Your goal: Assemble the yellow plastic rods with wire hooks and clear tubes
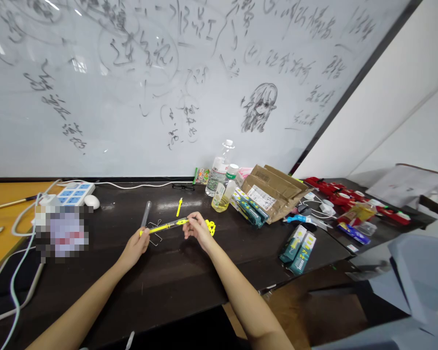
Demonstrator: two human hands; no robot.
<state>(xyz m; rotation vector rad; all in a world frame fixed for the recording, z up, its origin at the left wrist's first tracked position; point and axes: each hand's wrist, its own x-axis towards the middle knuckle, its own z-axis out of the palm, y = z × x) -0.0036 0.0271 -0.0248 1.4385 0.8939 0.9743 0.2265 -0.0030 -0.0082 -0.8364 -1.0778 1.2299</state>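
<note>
A slim rod with yellow and clear or dark sections (164, 227) stretches between my two hands above the dark table. My left hand (136, 247) is closed around its left end. At the right end, my right hand (198, 230) pinches a yellow part between thumb and fingers. A clear tube (146, 214) is just beyond my left hand. Thin bent metal wires (156, 237) lie beneath the rod. Farther back is a small yellow strip (179, 207). Yellow looped pieces (210, 226) lie beside my right hand, partly hidden by it.
Behind the table (160, 287) is a written-on whiteboard (131, 97). A water bottle (219, 167), a bottle of yellow liquid (225, 190), a flattened cardboard package (273, 189) and teal boxes (298, 248) stand or lie right. At left are a power strip (76, 193) and cables.
</note>
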